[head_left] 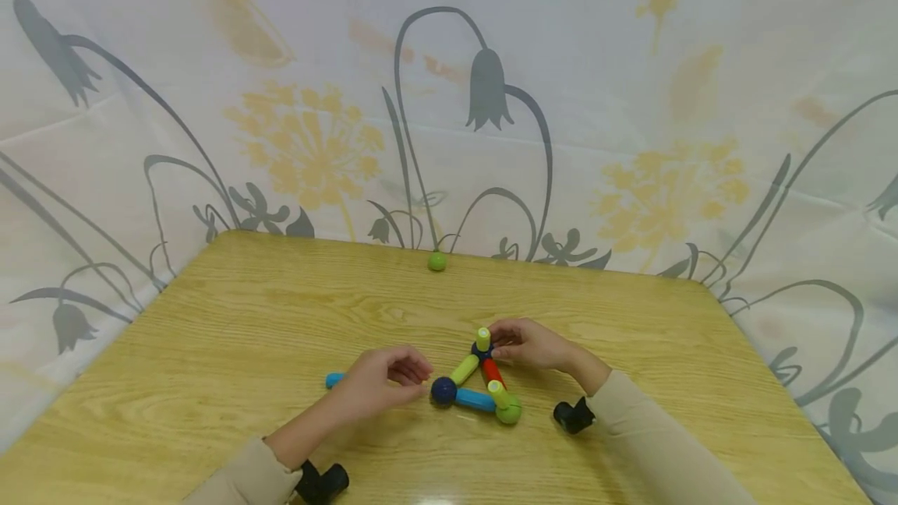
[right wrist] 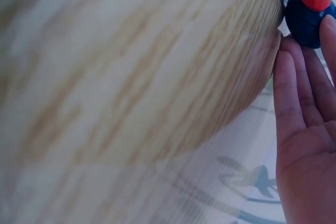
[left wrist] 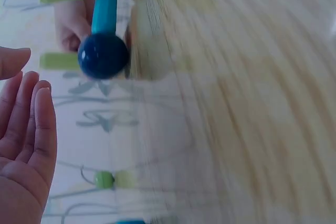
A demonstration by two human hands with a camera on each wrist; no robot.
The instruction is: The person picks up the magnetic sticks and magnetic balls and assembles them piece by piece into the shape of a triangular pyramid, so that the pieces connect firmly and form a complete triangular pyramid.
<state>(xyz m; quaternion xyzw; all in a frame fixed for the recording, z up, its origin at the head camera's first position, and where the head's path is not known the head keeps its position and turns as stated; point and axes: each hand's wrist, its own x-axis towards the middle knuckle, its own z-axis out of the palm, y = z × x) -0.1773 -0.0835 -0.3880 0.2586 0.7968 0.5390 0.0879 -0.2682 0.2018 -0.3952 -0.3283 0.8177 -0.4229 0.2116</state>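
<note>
- So we've got a little triangle built from plastic rods and balls (head_left: 477, 380) sitting on the light wooden table (head_left: 245, 318), and we'll place everything else off that triangle.
- Its corners are a dark blue ball (head_left: 443, 390) on the near-left, a green ball (head_left: 510, 410) on the near-right, and another dark blue ball (head_left: 481, 350) at the far corner.
- Sides: a light blue rod (head_left: 475, 399) along the near edge, a lime green rod (head_left: 464, 369) on the left, a red rod (head_left: 493, 371) on the right. Short lime rods stick up from the far corner (head_left: 482, 337) and the near-right corner (head_left: 497, 393).
- Our right hand (head_left: 528, 343) is at the triangle's far corner, fingertips touching the dark ball there. From the wrist view the fingers look fairly straight, resting against it rather than wrapped round it.
- Our left hand (head_left: 382, 382) hovers just left of the triangle, fingers loosely curled, holding nothing, close to the near-left ball but not touching.
- Another light blue rod (head_left: 334, 379) pokes out left of that hand, partly hidden.
- A loose green ball (head_left: 437, 260) sits well beyond the triangle, at the table's far edge by the floral cloth (head_left: 491, 100).
</note>
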